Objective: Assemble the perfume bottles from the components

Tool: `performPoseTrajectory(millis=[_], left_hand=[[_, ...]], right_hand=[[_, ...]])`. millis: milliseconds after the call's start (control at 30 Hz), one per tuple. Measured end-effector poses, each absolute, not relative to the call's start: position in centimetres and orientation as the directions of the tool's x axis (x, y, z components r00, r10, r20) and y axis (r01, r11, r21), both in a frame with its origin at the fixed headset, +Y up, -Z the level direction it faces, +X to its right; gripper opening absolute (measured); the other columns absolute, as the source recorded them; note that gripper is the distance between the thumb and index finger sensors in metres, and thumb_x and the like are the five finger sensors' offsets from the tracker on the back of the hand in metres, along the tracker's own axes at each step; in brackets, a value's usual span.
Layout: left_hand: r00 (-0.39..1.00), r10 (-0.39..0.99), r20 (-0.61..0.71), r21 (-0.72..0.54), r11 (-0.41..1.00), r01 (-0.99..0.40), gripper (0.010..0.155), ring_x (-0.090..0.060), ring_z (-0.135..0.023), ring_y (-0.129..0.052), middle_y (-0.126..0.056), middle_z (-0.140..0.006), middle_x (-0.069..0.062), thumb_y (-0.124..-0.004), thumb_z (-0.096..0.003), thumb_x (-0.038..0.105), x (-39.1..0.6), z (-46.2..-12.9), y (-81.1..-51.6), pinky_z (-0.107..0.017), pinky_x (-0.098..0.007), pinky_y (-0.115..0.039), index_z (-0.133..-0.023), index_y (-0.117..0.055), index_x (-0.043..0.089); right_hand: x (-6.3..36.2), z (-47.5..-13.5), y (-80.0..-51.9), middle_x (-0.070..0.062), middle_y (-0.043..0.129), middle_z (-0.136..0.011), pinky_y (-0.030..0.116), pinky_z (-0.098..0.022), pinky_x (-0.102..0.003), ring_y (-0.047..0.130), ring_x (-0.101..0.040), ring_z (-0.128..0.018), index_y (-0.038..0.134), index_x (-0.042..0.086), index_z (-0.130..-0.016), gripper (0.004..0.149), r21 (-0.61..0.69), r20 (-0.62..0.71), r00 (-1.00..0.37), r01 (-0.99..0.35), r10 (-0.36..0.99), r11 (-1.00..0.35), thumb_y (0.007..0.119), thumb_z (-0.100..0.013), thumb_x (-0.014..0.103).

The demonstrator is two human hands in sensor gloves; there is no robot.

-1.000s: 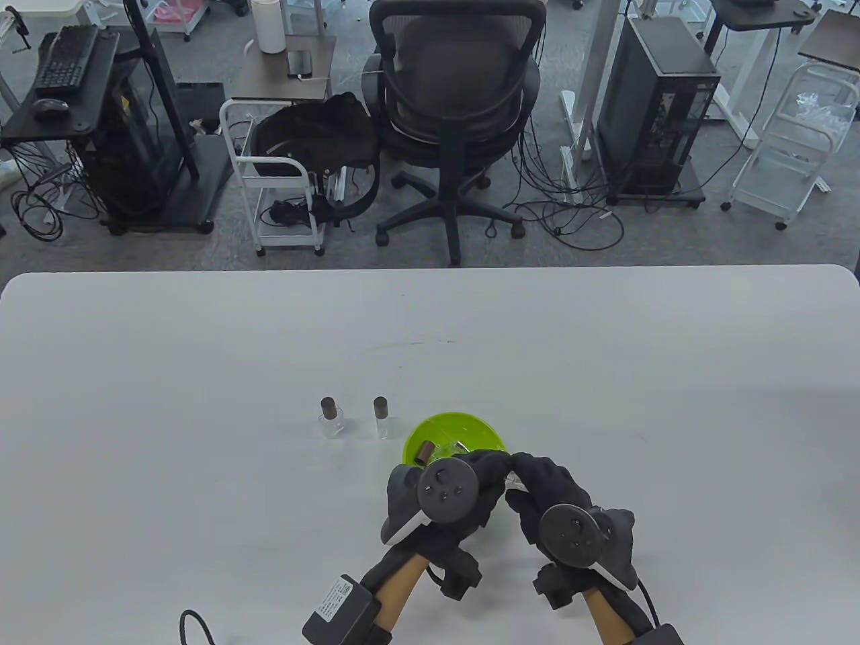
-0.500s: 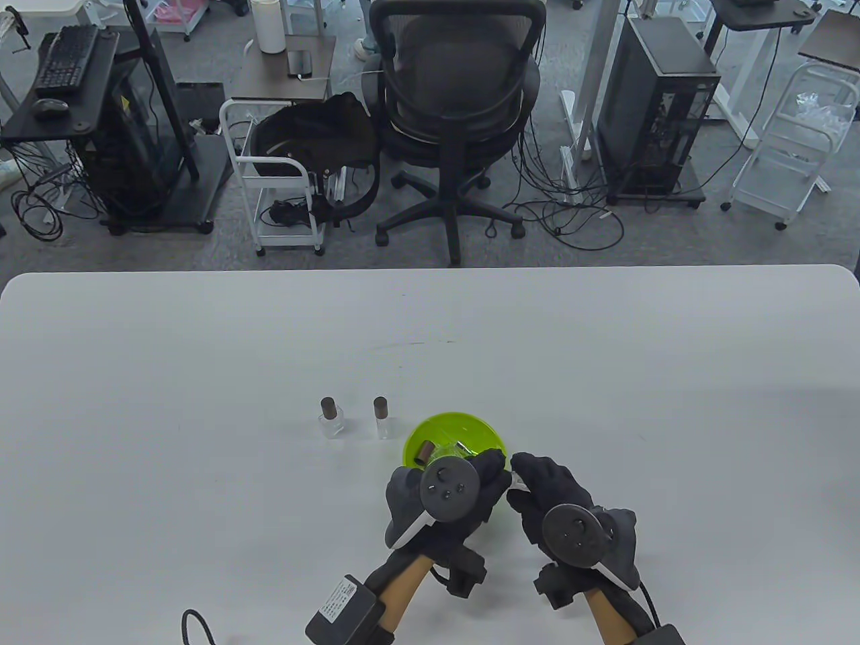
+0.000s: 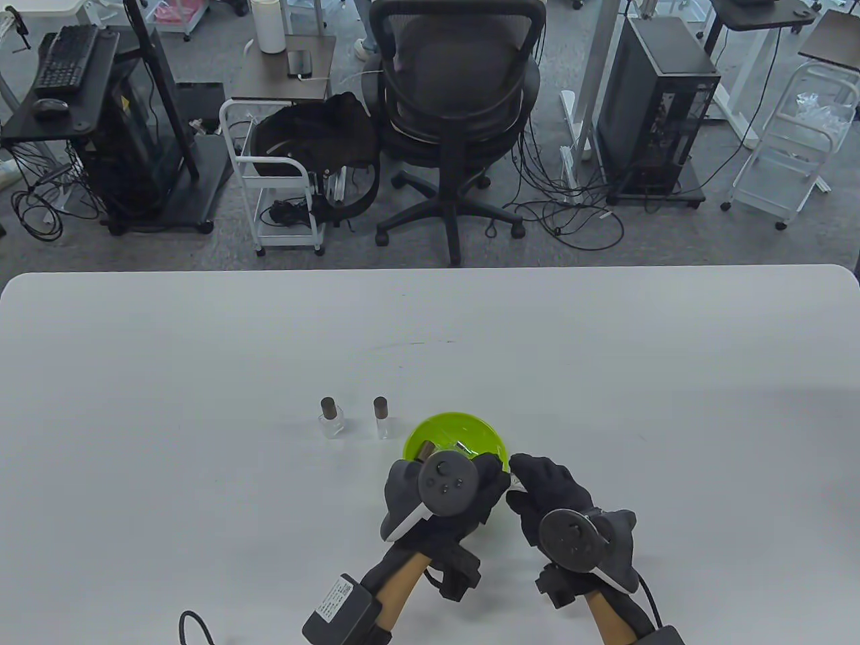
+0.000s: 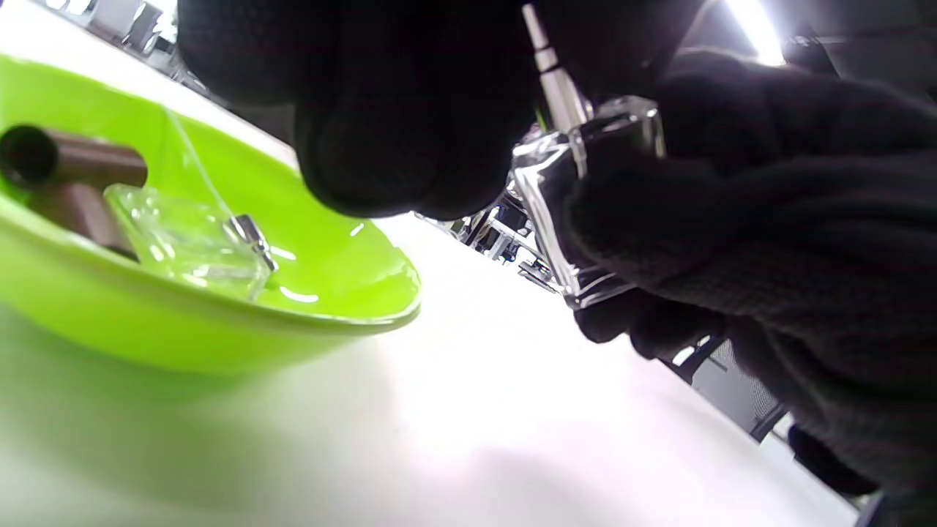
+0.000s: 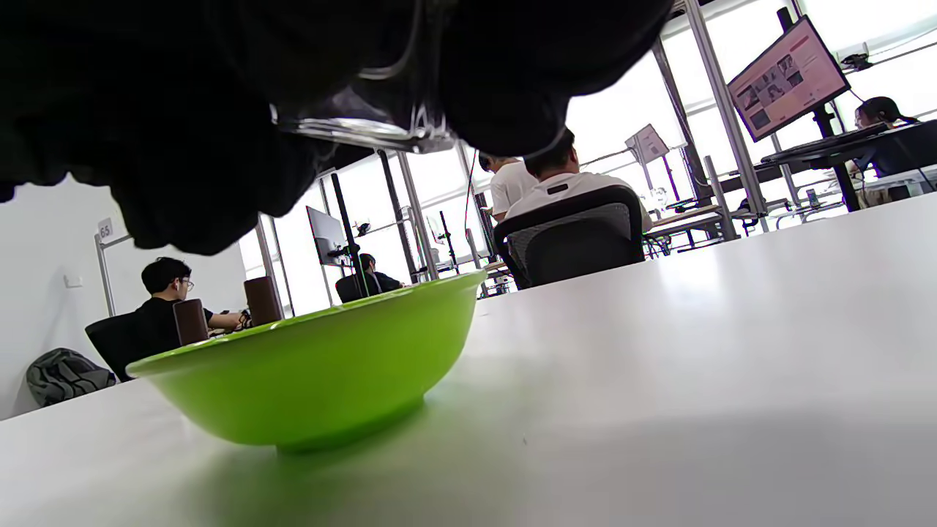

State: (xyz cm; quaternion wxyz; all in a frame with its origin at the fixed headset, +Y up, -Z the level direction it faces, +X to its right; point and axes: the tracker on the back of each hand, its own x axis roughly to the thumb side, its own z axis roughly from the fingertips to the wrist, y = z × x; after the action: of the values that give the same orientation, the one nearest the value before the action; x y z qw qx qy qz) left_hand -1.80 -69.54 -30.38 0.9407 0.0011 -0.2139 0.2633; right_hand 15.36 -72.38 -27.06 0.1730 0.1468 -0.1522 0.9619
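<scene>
Near the desk's front edge, beside the green bowl (image 3: 454,438), the right hand (image 3: 551,494) grips the clear bottle (image 4: 578,212) while the left hand (image 3: 463,487), closer than a second ago, pinches its sprayer stem (image 4: 558,91), suggesting insertion is finishing.

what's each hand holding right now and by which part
The right hand grips a clear glass bottle round its body, above the table. The left hand has its fingers at the metal sprayer stem in the bottle's neck; its exact grip is hidden.
</scene>
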Motion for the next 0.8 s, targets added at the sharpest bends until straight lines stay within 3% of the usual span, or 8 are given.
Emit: performPoseTrajectory(millis=[200,367,500,600,667,800], left_hand=[[0.801,0.147,0.580,0.177,0.938,-0.299,0.051,-0.017,-0.058,-0.101,-0.098,-0.074,-0.005,-0.066,-0.0506,0.036,-0.9,-29.1,-69.5,-0.056,-0.033,-0.082,-0.096,-0.076,0.015],[0.755,0.229,0.615,0.125,0.916,-0.380,0.055,-0.022,-0.077,-0.098,-0.090,-0.094,-0.003,-0.073,-0.0535,0.042,-1.4,-29.5,-69.8,-0.064,-0.037,-0.079,-0.104,-0.069,0.021],[0.799,0.215,0.562,0.101,0.940,-0.324,0.066,-0.025,-0.086,-0.093,-0.082,-0.104,-0.001,-0.076,-0.0513,0.045,-2.3,-30.5,-69.2,-0.068,-0.041,-0.075,-0.110,-0.058,0.020],[0.851,0.082,0.518,0.081,0.986,-0.144,0.062,-0.025,-0.085,-0.093,-0.086,-0.101,0.001,-0.080,-0.0494,0.043,-2.6,-31.5,-68.6,-0.068,-0.041,-0.076,-0.106,-0.065,0.023],[0.872,-0.068,0.485,0.039,0.998,0.056,0.061,-0.023,-0.083,-0.095,-0.087,-0.099,0.002,-0.081,-0.0481,0.044,-2.3,-32.3,-68.9,-0.067,-0.040,-0.076,-0.104,-0.068,0.025],[0.852,-0.305,0.426,0.003,0.942,0.336,0.062,-0.021,-0.083,-0.094,-0.087,-0.099,0.004,-0.082,-0.0465,0.046,-1.4,-33.1,-70.3,-0.068,-0.039,-0.076,-0.104,-0.068,0.027]], right_hand=[[15.7,-27.3,-72.3,-0.013,0.078,-0.095,0.081,-0.056,-0.039,0.091,-0.023,-0.070,0.061,0.017,-0.101,0.055,-0.196,0.337,-0.874,-0.429,0.351,-0.882,0.071,-0.051,0.035],[16.5,-27.5,-72.1,-0.012,0.078,-0.096,0.081,-0.056,-0.038,0.091,-0.022,-0.071,0.060,0.018,-0.102,0.055,-0.223,0.313,-0.888,-0.413,0.336,-0.883,0.070,-0.051,0.036],[17.8,-27.7,-71.8,-0.012,0.077,-0.096,0.081,-0.056,-0.038,0.091,-0.022,-0.071,0.060,0.018,-0.102,0.055,-0.261,0.276,-0.898,-0.412,0.342,-0.873,0.071,-0.051,0.036],[19.1,-28.0,-71.9,-0.013,0.077,-0.096,0.081,-0.056,-0.038,0.091,-0.022,-0.071,0.060,0.018,-0.102,0.055,-0.274,0.230,-0.910,-0.400,0.344,-0.874,0.071,-0.051,0.036],[19.7,-28.3,-72.0,-0.013,0.077,-0.096,0.081,-0.056,-0.038,0.091,-0.023,-0.071,0.060,0.018,-0.102,0.055,-0.277,0.206,-0.907,-0.415,0.368,-0.867,0.071,-0.051,0.036],[20.4,-28.4,-72.0,-0.013,0.077,-0.095,0.081,-0.056,-0.038,0.091,-0.022,-0.071,0.060,0.017,-0.102,0.055,-0.282,0.187,-0.903,-0.426,0.386,-0.860,0.071,-0.051,0.036]])
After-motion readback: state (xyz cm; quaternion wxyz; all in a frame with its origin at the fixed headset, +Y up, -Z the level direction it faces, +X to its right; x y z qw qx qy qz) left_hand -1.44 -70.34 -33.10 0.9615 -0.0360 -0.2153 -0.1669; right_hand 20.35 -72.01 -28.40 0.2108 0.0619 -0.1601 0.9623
